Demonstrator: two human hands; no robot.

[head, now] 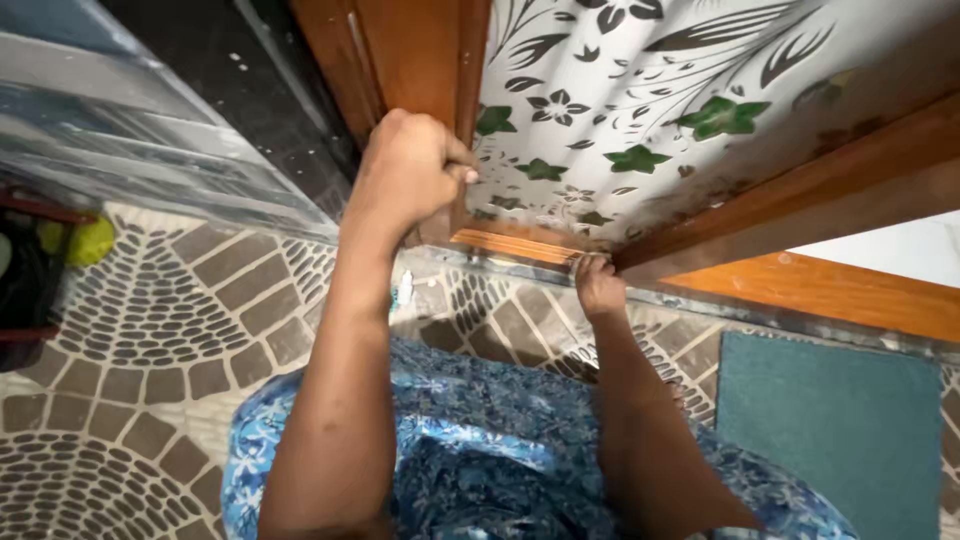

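Note:
A wooden door [420,60] with a white panel [640,90] printed with black and green flowers leans over me. My left hand [410,170] is a closed fist pressed against the door's upright wood edge where it meets the panel; anything inside the fist is hidden. My right hand [597,285] is lower, its fingers curled onto the underside of the door's bottom rail [780,190]. Both forearms reach up from my lap, which is covered by a blue flowered garment [480,440].
The floor [150,330] is tiled in a grey-brown cobble pattern. A teal mat [830,420] lies at the right beside an orange wooden threshold [830,290] and a metal strip. A yellow-green object [90,240] and dark items sit at the far left, below a glassy panel [120,130].

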